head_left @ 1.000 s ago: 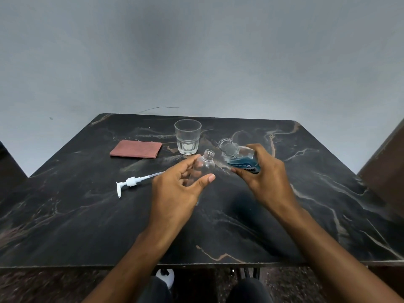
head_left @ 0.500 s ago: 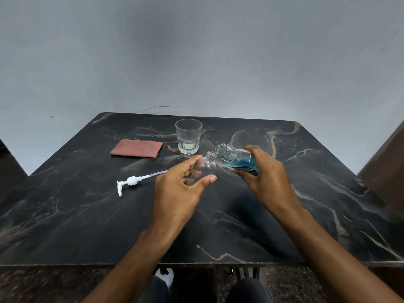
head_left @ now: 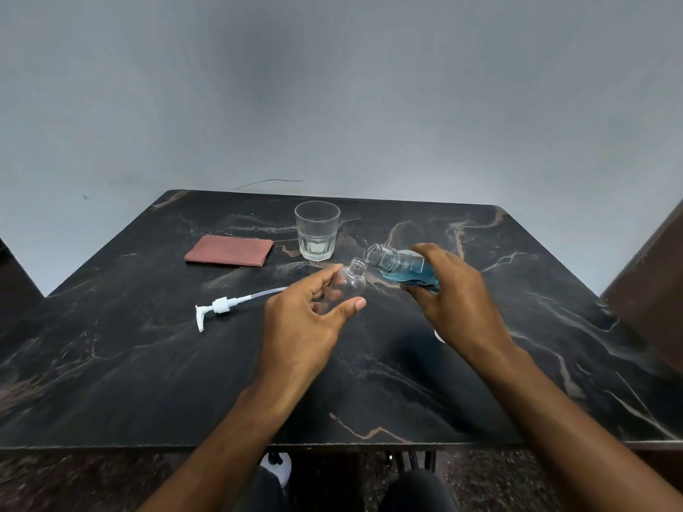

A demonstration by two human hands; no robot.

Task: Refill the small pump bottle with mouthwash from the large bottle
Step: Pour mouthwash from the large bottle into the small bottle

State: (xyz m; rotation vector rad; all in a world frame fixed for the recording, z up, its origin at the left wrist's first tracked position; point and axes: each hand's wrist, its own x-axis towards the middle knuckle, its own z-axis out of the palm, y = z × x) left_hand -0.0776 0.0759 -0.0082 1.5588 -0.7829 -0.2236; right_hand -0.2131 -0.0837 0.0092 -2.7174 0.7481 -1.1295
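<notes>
Near the middle of the dark marble table (head_left: 111, 382), the left hand (head_left: 306, 323) grasped the small clear bottle (head_left: 349, 282), its open neck up. The right hand (head_left: 458, 301) gripped the large bottle (head_left: 403, 267) of blue mouthwash, tilted with its open mouth just above the small neck. The white pump (head_left: 221, 306) lay toward the left edge; a glass (head_left: 317, 230) and a reddish cloth (head_left: 230, 250) sat near the far edge.

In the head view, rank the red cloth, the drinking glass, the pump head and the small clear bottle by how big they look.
1. red cloth
2. pump head, counting its tube
3. drinking glass
4. small clear bottle, partly hidden by the left hand; unsure.
</notes>
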